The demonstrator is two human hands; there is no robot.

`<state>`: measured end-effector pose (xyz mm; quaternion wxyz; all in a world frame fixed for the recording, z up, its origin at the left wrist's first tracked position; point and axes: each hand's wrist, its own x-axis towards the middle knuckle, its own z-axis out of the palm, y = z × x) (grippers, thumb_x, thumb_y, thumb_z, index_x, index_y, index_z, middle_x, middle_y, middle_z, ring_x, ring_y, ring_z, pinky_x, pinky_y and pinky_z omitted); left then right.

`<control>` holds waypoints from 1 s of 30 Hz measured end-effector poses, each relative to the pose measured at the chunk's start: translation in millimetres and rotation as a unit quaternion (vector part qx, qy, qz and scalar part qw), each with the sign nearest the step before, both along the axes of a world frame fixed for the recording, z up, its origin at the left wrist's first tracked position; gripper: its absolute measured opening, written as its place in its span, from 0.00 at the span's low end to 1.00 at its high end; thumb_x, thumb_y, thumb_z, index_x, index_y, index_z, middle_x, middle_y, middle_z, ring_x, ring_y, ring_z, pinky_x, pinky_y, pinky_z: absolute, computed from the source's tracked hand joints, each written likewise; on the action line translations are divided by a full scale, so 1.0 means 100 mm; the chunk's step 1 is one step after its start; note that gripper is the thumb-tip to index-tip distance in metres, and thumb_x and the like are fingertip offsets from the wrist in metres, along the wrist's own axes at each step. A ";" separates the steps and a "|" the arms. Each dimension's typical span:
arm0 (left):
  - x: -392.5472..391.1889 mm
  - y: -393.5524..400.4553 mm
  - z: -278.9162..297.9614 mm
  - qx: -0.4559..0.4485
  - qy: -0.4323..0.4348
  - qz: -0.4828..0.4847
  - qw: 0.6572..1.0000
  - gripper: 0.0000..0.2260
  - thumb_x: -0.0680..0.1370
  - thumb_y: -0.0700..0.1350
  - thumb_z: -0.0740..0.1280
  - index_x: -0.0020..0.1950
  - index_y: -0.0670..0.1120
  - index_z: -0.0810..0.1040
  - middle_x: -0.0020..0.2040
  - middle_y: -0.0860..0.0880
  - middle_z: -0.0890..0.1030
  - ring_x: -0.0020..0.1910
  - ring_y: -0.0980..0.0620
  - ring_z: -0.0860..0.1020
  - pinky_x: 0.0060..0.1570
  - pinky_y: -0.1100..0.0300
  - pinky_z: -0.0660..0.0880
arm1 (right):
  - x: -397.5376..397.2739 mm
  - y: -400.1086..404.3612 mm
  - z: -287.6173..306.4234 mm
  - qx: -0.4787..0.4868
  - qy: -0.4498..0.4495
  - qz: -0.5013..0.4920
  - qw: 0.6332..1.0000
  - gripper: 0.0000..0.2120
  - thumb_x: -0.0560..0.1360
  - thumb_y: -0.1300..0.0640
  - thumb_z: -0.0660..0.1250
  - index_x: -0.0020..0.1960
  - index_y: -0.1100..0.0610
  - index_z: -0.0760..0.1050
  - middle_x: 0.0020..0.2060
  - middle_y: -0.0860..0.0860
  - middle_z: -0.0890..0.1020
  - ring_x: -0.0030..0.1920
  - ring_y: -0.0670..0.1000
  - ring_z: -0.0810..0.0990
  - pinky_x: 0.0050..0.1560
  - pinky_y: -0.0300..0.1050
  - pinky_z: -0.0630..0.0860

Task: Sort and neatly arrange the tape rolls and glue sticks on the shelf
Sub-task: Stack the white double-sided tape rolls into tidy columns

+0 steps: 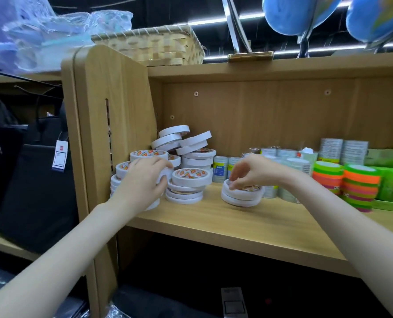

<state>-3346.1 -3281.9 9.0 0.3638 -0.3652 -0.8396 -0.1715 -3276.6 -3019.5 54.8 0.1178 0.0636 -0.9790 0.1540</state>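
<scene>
Head view, the only one here: the white tape rolls sit heaped at the left end of the wooden shelf, some flat in short stacks, some tipped on edge at the back. They look light and stiff, basically cardboard rings, so I'd guess they slide easily on the smooth board and a tall stack topples if nudged. Best hold is probably across the outer rim, thumb one side, fingers the other, or a fingertip hooked into the core.

The left hand is wrapped around a front stack of rolls, fingers curled on its side. The right hand is bent down over a low stack of two rolls sitting apart mid-shelf; fingertips pinch its top edge, as far as I can tell.

In the way: the leaning rolls behind could roll down if bumped. Small clear tape packs stand just behind, neon rolls off to the right. No glue sticks I can pick out. A woven basket sits on top, well clear.
</scene>
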 end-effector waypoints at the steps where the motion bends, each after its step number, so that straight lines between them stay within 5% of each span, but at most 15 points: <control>1: -0.01 -0.07 -0.01 0.012 -0.008 0.015 1.000 0.14 0.72 0.42 0.60 0.54 0.42 0.78 0.52 0.46 0.80 0.53 0.42 0.77 0.54 0.47 0.70 | -0.04 -0.07 0.02 0.011 0.031 0.010 0.999 0.06 0.68 0.51 0.74 0.43 0.52 0.80 0.41 0.48 0.83 0.42 0.46 0.79 0.41 0.36 0.73; 4: -0.04 -0.24 -0.06 0.034 -0.039 0.056 0.997 0.13 0.74 0.40 0.65 0.58 0.42 0.77 0.55 0.45 0.79 0.56 0.41 0.75 0.56 0.47 0.68 | -0.15 -0.30 0.04 0.012 0.052 0.034 0.998 0.10 0.70 0.53 0.72 0.51 0.52 0.79 0.50 0.50 0.81 0.51 0.48 0.77 0.45 0.38 0.71; 8: -0.01 -0.36 -0.10 0.036 -0.033 0.080 0.996 0.19 0.72 0.48 0.64 0.61 0.43 0.75 0.56 0.45 0.78 0.58 0.42 0.73 0.60 0.47 0.67 | -0.29 -0.53 -0.02 0.034 -0.008 0.053 0.998 0.17 0.73 0.55 0.70 0.61 0.53 0.75 0.58 0.47 0.76 0.60 0.48 0.73 0.55 0.41 0.68; 17: 0.00 -0.54 -0.13 0.080 -0.093 0.051 0.991 0.22 0.74 0.47 0.69 0.67 0.44 0.70 0.65 0.49 0.72 0.67 0.50 0.65 0.64 0.59 0.62 | -0.37 -0.52 -0.21 0.012 0.014 0.091 0.996 0.05 0.73 0.62 0.67 0.48 0.62 0.77 0.46 0.58 0.80 0.44 0.49 0.72 0.44 0.44 0.65; 21: 0.02 -0.50 -0.13 0.087 -0.087 0.060 0.991 0.21 0.74 0.47 0.69 0.65 0.44 0.71 0.63 0.49 0.73 0.66 0.50 0.64 0.61 0.61 0.62 | -0.32 -0.53 -0.04 -0.009 0.037 0.087 0.995 0.06 0.71 0.57 0.71 0.48 0.57 0.80 0.44 0.49 0.81 0.46 0.43 0.75 0.43 0.31 0.68; 24: 0.05 -0.51 -0.13 0.101 -0.080 0.060 0.990 0.21 0.74 0.48 0.69 0.65 0.45 0.71 0.62 0.50 0.74 0.65 0.52 0.66 0.60 0.61 0.64 | -0.46 -0.78 0.17 -0.067 0.111 0.106 0.986 0.10 0.74 0.58 0.69 0.55 0.55 0.78 0.50 0.47 0.79 0.53 0.45 0.75 0.47 0.34 0.69; 27: 0.08 -0.52 -0.14 0.102 -0.072 0.054 0.991 0.20 0.74 0.49 0.69 0.64 0.45 0.72 0.61 0.51 0.75 0.63 0.52 0.67 0.58 0.62 0.65 | -0.72 -1.12 0.24 -0.016 0.092 0.144 0.985 0.15 0.77 0.60 0.63 0.64 0.56 0.72 0.58 0.48 0.75 0.57 0.47 0.72 0.50 0.35 0.65; 30: 0.10 -0.52 -0.12 0.098 -0.077 0.054 0.991 0.19 0.74 0.49 0.68 0.62 0.45 0.72 0.58 0.51 0.75 0.62 0.53 0.68 0.55 0.63 0.65 | -0.98 -1.32 0.18 0.083 0.097 0.129 0.983 0.13 0.77 0.63 0.62 0.61 0.59 0.75 0.58 0.53 0.78 0.58 0.54 0.73 0.53 0.41 0.66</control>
